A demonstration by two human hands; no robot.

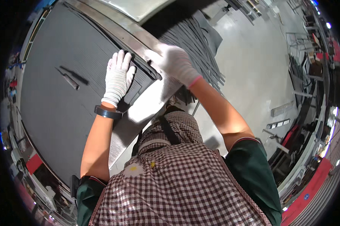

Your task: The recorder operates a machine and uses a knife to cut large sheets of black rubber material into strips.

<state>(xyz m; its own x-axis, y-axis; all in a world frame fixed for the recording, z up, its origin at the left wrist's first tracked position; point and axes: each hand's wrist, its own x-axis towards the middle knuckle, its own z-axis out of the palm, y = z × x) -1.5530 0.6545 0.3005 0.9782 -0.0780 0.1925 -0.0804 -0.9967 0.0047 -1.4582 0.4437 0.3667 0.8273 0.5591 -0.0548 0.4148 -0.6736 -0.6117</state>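
Observation:
My left hand, in a white knit glove, lies flat with its fingers stretched out on a large dark grey sheet. Fine parallel lines run across the sheet around that hand. To its left, a slim utility knife rests on the sheet. My right hand, in a similar glove with a pink cuff, is over the table's right edge. It is beside a dark layered edge of material. Motion blurs its fingers, so whether they grip anything is unclear.
A bare metal table edge runs diagonally between the sheet and my body. Beyond my right hand, many long dark grey strips hang or lie in a bundle above the pale floor. Racks and loose parts stand at the right.

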